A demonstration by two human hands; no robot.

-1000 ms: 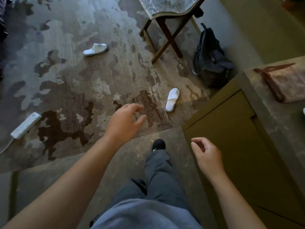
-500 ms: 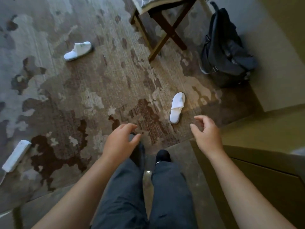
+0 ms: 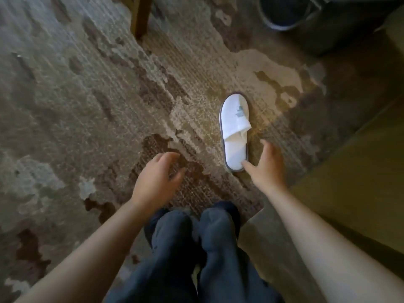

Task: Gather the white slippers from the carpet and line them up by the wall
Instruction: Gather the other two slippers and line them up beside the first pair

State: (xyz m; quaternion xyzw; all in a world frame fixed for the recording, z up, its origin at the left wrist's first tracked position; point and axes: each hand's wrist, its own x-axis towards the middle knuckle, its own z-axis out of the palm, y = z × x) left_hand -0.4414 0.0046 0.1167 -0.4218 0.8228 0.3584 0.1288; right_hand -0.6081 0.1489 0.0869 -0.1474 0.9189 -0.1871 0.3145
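One white slipper (image 3: 235, 130) lies on the patterned carpet (image 3: 87, 106), toe pointing away from me, heel toward me. My right hand (image 3: 265, 167) is open at the slipper's heel; the thumb tip touches the heel edge and the fingers spread along its right side. My left hand (image 3: 156, 180) hovers open over the carpet, well left of the slipper, holding nothing. No other slipper shows in this view.
A wooden table leg (image 3: 142, 16) stands at the top centre. A dark backpack (image 3: 317, 16) sits at the top right. An olive cabinet (image 3: 354, 178) runs along the right side. My two legs in dark trousers (image 3: 196, 248) fill the bottom centre.
The view has dropped closer to the carpet and the far slipper has left the frame. My right hand has reached forward to the near slipper's heel. My left hand has moved slightly forward.
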